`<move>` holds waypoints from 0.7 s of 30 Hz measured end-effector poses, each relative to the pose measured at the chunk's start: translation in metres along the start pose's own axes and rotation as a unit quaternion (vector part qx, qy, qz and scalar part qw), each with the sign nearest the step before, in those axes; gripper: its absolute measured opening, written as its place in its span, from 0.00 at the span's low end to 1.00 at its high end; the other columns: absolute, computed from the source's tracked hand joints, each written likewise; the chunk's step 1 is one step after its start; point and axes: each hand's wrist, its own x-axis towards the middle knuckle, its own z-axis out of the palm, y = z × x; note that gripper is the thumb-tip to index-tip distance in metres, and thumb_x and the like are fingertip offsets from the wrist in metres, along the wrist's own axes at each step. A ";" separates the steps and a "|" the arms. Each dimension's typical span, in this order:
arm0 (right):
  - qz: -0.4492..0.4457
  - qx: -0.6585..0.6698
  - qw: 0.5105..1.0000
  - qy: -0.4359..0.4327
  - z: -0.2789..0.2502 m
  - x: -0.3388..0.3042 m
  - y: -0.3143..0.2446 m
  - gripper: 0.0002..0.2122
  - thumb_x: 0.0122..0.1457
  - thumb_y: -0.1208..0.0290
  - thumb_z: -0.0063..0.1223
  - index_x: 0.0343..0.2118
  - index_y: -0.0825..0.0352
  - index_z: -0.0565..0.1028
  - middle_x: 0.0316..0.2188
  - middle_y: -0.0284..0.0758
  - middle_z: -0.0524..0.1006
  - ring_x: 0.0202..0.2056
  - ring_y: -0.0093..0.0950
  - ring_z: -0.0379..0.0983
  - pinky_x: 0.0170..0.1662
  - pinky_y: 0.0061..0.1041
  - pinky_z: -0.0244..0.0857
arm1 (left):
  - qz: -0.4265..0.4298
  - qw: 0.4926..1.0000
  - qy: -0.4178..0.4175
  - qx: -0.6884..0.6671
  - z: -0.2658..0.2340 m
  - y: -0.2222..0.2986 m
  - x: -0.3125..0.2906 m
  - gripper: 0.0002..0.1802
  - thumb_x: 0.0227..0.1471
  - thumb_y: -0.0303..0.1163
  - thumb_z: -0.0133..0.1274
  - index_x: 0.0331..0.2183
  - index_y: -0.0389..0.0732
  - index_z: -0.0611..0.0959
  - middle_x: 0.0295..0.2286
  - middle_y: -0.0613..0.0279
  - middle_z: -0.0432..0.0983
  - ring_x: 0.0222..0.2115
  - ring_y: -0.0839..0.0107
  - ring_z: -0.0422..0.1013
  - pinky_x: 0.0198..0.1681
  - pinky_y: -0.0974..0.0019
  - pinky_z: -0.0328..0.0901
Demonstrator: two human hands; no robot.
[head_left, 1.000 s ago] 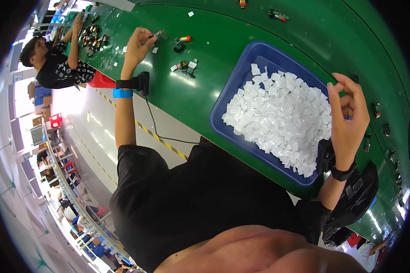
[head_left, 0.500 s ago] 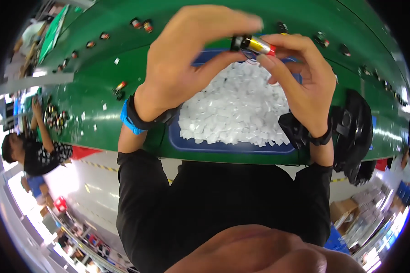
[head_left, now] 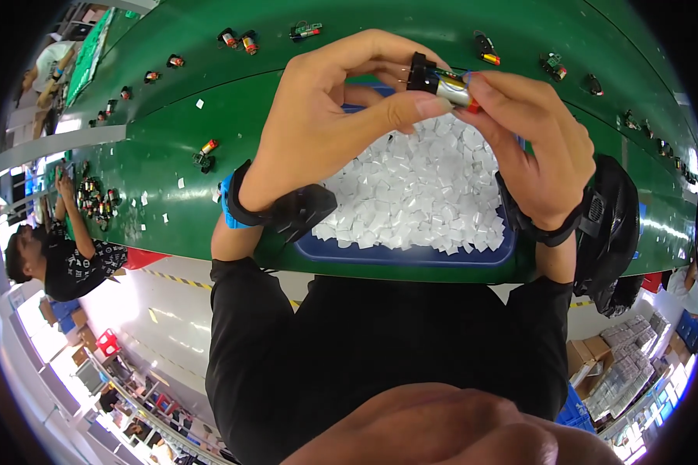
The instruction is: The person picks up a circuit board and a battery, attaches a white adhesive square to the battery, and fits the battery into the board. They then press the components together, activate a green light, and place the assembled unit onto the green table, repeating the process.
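Above the tray I hold a battery assembly: a silver, yellow and red cylindrical cell with a black cap, thin metal pins and a blue wire. My left hand grips its black-capped end, thumb along the near side and fingers behind. At the red end, the fingertips of my right hand pinch the cell. Under both hands, a blue tray holds a heap of small white square pieces. The far side of the assembly is hidden by my fingers.
Similar battery assemblies lie along the green table. One assembly sits left of the tray. A black plastic bag stands at the right. Another person works at the far left beside a pile of assemblies.
My left hand has lowered and closed onto the black-capped end, its thumb now on the cell. My right hand has shifted slightly right and turned, still pinching the red end.
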 end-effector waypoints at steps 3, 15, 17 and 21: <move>-0.013 -0.036 0.999 0.011 0.000 -0.003 -0.004 0.19 0.44 0.86 0.71 0.41 0.70 0.79 0.37 0.42 0.82 0.35 0.34 0.82 0.37 0.23 0.77 | 0.071 0.993 0.009 0.097 0.000 -0.002 -0.001 0.18 0.52 0.25 0.65 0.45 0.34 0.82 0.36 0.59 0.82 0.34 0.74 0.78 0.34 0.71 0.76; 0.006 -0.002 1.000 -0.015 0.002 0.001 -0.003 0.17 0.52 0.82 0.67 0.46 0.69 0.78 0.34 0.38 0.81 0.32 0.29 0.79 0.36 0.21 0.76 | -0.145 0.983 -0.073 -0.086 -0.009 0.008 0.008 0.17 0.60 0.31 0.59 0.48 0.34 0.80 0.34 0.56 0.82 0.30 0.72 0.78 0.35 0.70 0.77; 0.229 0.201 0.952 0.027 0.008 -0.002 -0.010 0.14 0.58 0.81 0.61 0.47 0.70 0.77 0.32 0.37 0.80 0.30 0.25 0.77 0.35 0.20 0.74 | -0.096 0.992 -0.048 -0.063 -0.004 0.000 0.008 0.18 0.62 0.33 0.55 0.50 0.33 0.79 0.34 0.55 0.82 0.29 0.73 0.78 0.33 0.70 0.77; 0.373 0.347 0.860 -0.025 0.004 -0.001 -0.003 0.12 0.64 0.81 0.54 0.49 0.72 0.76 0.31 0.35 0.78 0.29 0.19 0.75 0.33 0.18 0.73 | -0.011 1.000 -0.012 0.004 -0.012 -0.015 0.010 0.21 0.68 0.39 0.46 0.51 0.31 0.76 0.34 0.53 0.80 0.27 0.74 0.76 0.27 0.71 0.74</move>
